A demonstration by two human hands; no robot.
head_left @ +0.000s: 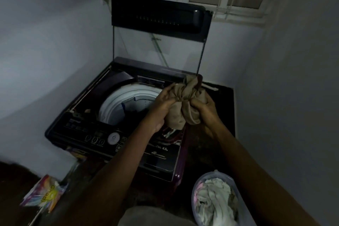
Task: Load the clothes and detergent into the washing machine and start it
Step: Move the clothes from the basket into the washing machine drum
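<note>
A bunched tan garment (185, 102) is gripped by the left hand (163, 108) and right hand (205, 110) above the right edge of an open washing machine (88, 121) | lid (157, 16) raised | dark clothes seen in the drum (126, 101) | laundry basket (216, 200) at lower right | detergent packet (45, 192) at lower left

Detergent packet (44, 193) blurred; basket (194, 191) cropped
</note>
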